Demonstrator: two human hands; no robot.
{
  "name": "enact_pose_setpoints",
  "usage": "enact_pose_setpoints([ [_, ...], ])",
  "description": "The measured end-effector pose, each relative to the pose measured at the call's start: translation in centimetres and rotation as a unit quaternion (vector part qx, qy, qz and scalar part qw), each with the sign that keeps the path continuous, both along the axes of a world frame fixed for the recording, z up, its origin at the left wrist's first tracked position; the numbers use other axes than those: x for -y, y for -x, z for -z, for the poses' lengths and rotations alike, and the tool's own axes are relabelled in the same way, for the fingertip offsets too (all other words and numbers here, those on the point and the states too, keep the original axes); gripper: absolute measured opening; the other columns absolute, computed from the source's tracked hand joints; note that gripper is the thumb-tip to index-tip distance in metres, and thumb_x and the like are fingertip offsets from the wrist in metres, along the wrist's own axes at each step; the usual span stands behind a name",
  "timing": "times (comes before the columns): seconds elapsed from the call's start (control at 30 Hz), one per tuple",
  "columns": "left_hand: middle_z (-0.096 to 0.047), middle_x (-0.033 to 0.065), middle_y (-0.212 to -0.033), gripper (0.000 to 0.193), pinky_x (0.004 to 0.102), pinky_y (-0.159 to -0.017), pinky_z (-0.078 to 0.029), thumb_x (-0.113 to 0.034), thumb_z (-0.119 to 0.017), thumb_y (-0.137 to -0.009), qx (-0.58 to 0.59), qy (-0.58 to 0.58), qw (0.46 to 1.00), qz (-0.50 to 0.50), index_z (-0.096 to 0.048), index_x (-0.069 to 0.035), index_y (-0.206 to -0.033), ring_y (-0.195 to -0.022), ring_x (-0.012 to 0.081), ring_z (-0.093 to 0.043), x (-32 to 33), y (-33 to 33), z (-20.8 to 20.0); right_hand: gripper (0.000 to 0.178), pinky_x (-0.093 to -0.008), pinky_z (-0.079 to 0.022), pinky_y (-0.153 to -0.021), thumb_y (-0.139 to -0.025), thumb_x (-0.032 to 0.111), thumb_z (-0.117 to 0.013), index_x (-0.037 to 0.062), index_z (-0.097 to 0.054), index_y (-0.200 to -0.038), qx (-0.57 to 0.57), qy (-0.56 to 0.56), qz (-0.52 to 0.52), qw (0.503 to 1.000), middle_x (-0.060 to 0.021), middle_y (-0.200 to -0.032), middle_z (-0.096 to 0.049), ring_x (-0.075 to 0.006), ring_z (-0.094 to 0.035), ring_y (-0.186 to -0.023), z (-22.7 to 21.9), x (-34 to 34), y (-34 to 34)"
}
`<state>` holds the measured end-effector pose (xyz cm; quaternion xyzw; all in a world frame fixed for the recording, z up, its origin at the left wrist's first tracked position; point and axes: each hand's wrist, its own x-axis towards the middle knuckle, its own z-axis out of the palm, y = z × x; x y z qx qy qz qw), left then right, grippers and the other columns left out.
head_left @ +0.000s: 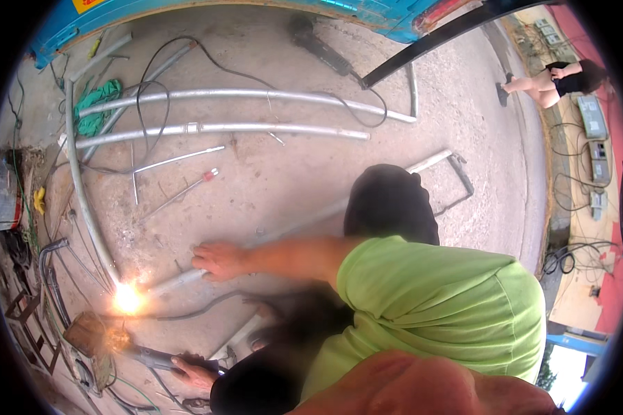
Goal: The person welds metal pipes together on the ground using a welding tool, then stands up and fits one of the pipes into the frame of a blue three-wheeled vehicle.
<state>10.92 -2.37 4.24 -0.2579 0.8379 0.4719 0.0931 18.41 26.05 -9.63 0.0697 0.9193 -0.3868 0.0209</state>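
My right hand (218, 260), reaching out from a light green sleeve, is closed over a grey metal pipe (176, 281). That pipe runs diagonally across the floor and passes by my black-clad knee. Lower down, my left hand (192, 375) grips a dark grey barrel-shaped hand tool (156, 358); its front end is blurred by an orange glow, so its exact kind is unclear. A glaring white-orange flash (128, 299) with sparks burns where the pipe meets the end of another pipe (83, 187), hiding the joint.
Two long pipes (270, 129) lie across the floor beyond. Near them are an angle grinder (325, 55), a looping black cable (140, 104) and green cloth (100, 107). A red-and-white bucket (5, 194) stands at left. A person (561, 79) is at far right by wall boxes (597, 159).
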Motion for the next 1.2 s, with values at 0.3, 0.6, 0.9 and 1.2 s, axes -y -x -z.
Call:
enact_pose_setpoints([
  [0.3, -0.056, 0.0061, -0.083, 0.044, 0.0319, -0.057, -0.043, -0.044, -0.062, -0.105, -0.033, -0.036, 0.998, 0.037, -0.050, -0.003, -0.112, -0.068, 0.0166, -0.052, 0.5, -0.3, -0.8, 0.046, -0.0495, -0.051, -0.099, -0.084, 0.035, -0.075, 0.0086, -0.057, -0.118, -0.017, 0.008, 0.042, 0.999, -0.0152, -0.129, -0.055, -0.0344, -0.054, -0.127, -1.3, 2.2, -0.3],
  [0.6, -0.055, 0.0060, -0.087, 0.045, 0.0320, -0.058, -0.042, -0.046, -0.063, -0.104, -0.018, -0.085, 0.996, 0.022, -0.048, -0.004, -0.113, -0.070, 0.0167, -0.052, 0.7, -1.7, -0.8, 0.049, -0.0496, -0.052, -0.098, -0.086, 0.038, -0.074, 0.0078, -0.058, -0.121, -0.023, -0.025, 0.026, 0.999, -0.0152, -0.129, -0.056, -0.0332, -0.055, -0.126, -0.6, 1.9, -0.8],
  [0.9, -0.066, 0.0085, -0.088, 0.039, 0.0336, -0.057, -0.054, -0.040, -0.064, -0.105, -0.056, -0.079, 0.991, 0.089, -0.055, -0.004, -0.114, -0.067, 0.0180, -0.065, 2.5, 1.2, 0.2, 0.031, -0.0473, -0.054, -0.088, -0.089, 0.030, -0.075, 0.0100, -0.060, -0.107, -0.075, -0.006, 0.068, 0.995, -0.0099, -0.111, -0.059, -0.0330, -0.062, -0.109, -2.3, 1.4, 0.2],
  [1.2, -0.066, 0.0095, -0.089, 0.032, 0.0338, -0.060, -0.055, -0.034, -0.060, -0.108, -0.057, -0.123, 0.991, 0.016, -0.054, -0.003, -0.111, -0.067, 0.0173, -0.064, 3.1, -0.2, 1.1, 0.033, -0.0499, -0.053, -0.086, -0.086, 0.027, -0.078, 0.0099, -0.059, -0.105, -0.035, -0.010, 0.028, 0.999, -0.0114, -0.107, -0.059, -0.0353, -0.062, -0.105, -2.0, 1.5, 0.3],
])
